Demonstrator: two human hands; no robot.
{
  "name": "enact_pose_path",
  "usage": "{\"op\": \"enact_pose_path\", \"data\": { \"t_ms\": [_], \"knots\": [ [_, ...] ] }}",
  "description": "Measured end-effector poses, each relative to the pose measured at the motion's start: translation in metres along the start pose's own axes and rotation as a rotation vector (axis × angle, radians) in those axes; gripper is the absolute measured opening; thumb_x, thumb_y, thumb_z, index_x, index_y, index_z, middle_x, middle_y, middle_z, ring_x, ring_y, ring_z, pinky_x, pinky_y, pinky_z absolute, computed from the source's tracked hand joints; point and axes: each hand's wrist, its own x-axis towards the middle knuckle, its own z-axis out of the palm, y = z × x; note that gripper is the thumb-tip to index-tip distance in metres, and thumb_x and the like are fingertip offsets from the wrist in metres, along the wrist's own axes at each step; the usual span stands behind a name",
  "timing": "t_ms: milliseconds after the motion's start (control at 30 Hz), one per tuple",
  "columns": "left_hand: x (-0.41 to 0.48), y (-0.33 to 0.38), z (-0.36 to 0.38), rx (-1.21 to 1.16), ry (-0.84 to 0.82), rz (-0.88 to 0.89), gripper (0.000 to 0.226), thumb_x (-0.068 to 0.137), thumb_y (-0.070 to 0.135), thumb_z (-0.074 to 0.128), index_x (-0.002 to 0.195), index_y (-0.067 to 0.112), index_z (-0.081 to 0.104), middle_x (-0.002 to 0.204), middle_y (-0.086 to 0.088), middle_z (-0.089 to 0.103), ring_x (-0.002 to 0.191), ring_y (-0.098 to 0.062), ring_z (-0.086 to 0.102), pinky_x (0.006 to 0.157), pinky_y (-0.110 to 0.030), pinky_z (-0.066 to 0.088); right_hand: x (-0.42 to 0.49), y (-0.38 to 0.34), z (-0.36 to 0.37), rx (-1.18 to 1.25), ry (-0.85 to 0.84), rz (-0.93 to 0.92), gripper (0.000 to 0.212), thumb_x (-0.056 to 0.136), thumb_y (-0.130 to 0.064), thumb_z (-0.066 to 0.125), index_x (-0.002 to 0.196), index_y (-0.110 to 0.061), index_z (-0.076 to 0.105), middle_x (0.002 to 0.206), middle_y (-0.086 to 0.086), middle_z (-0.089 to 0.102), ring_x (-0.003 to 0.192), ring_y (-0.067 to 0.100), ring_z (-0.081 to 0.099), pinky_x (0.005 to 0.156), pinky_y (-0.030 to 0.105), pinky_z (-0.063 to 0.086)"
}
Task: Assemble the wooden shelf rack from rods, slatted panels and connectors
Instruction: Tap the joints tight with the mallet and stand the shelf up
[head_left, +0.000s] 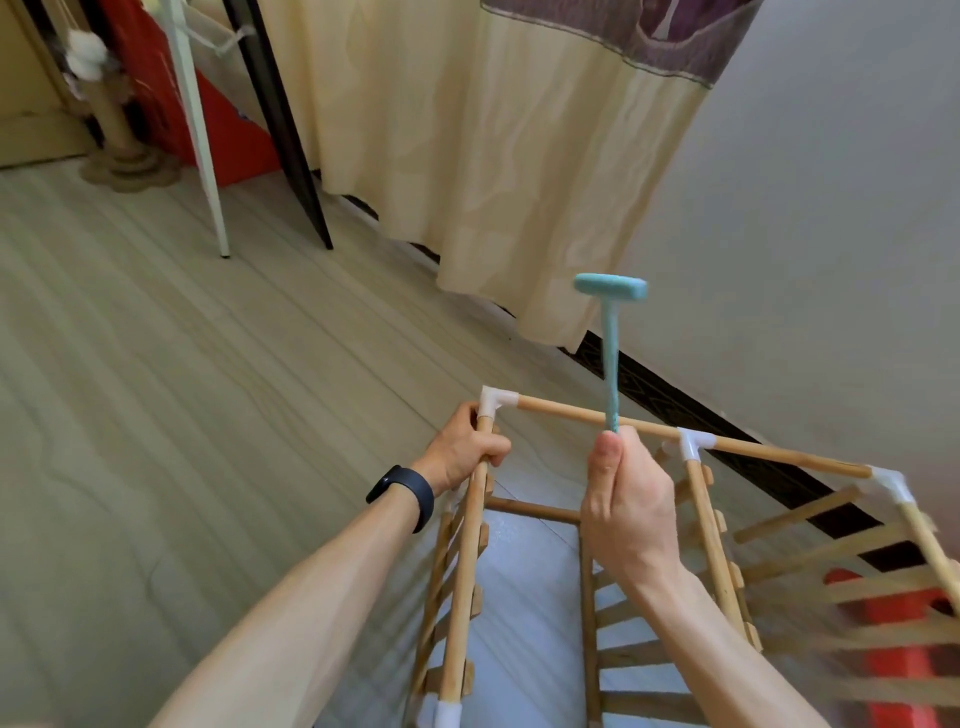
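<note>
- A scratching post (117, 124) is standing at the far left on the pale wood-look floor (156, 364), with a white pole (200, 130) and a red panel (228, 140) leaning beside it.
- The left hand (462, 452), above a black wristband (402, 496), is curling tightly around a wooden rod (465, 571) just below the white corner connector (493, 402).
- A cream curtain (493, 156) is hanging behind the work, reaching almost to the floor.
- The right hand (626, 504) is clenching the handle of a small teal mallet (612, 332), holding it upright with its head raised above the top rod (587, 418).
- The partly built shelf rack (711, 545) is standing on the floor directly below both hands, close to the grey wall (831, 234).
- A second white connector (693, 444) is joining the top rod to a side rod, and a third (893, 483) is sitting further right.
- Slatted panels (831, 571) are sloping down at the right, blurred.
</note>
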Motion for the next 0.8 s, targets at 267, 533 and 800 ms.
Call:
{"op": "enact_pose_path", "data": {
  "t_ms": [267,533,800],
  "knots": [
    [0.001,-0.001,-0.004,-0.015,-0.004,0.006,0.054,0.052,0.015,0.063,0.105,0.016,0.051,0.067,0.002,0.053,0.059,-0.015,0.049,0.058,-0.031,0.047,0.005,0.004,-0.003,-0.274,-0.207,0.061,0.046,0.103,-0.051,0.014,0.078,-0.023,0.041,0.061,-0.006,0.05,0.052,0.012,0.052,0.048,0.029,0.042],
    [0.002,-0.002,-0.004,0.008,-0.001,0.003,0.053,0.052,0.016,0.063,0.104,0.017,0.052,0.07,0.001,0.052,0.064,-0.017,0.049,0.06,-0.034,0.046,0.0,-0.006,0.0,-0.342,-0.364,0.131,0.048,0.105,-0.05,0.01,0.082,-0.022,0.041,0.066,-0.006,0.05,0.055,0.014,0.05,0.053,0.036,0.046],
    [0.01,-0.009,-0.006,0.044,0.02,-0.006,0.056,0.051,0.022,0.066,0.105,0.014,0.054,0.076,-0.006,0.055,0.065,-0.021,0.053,0.062,-0.036,0.048,-0.029,0.023,-0.042,-0.325,-0.082,0.33,0.044,0.103,-0.046,0.02,0.077,-0.026,0.049,0.06,-0.005,0.056,0.056,0.011,0.056,0.053,0.037,0.052]
  ]
}}
